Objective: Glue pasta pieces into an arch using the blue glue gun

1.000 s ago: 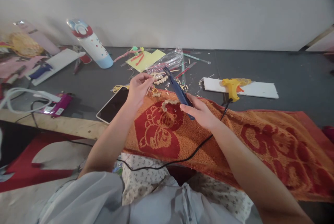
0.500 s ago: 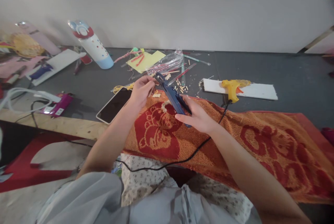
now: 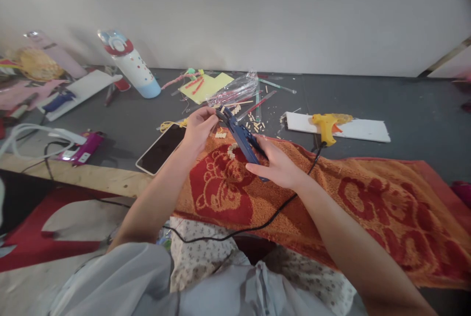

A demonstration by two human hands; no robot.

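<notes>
My right hand (image 3: 277, 163) is wrapped round the handles of dark blue pliers (image 3: 243, 140), whose jaws point up and left. By the jaws, my left hand (image 3: 200, 127) has its fingertips pinched on what looks like a thin pale stick (image 3: 222, 109); the fingers partly hide it. Below the tool, a curved row of small pale pieces (image 3: 232, 150) lies on the orange and red towel (image 3: 301, 208). A short row of pale pieces (image 3: 221, 135) sits near the towel's back edge. Loose cut bits (image 3: 254, 123) are scattered on the dark table just behind.
A phone (image 3: 162, 149) lies left of my left hand. A yellow glue gun (image 3: 327, 127) rests on a white board (image 3: 371, 130), its black cord crossing the towel. Behind are a yellow paper (image 3: 206, 85), clear plastic bags (image 3: 239, 89) and a bottle (image 3: 134, 68). A purple power strip (image 3: 86, 148) stands left.
The jaws of the pliers have dipped slightly, and the handles look a little further apart. Both hands stay in nearly the same place.
</notes>
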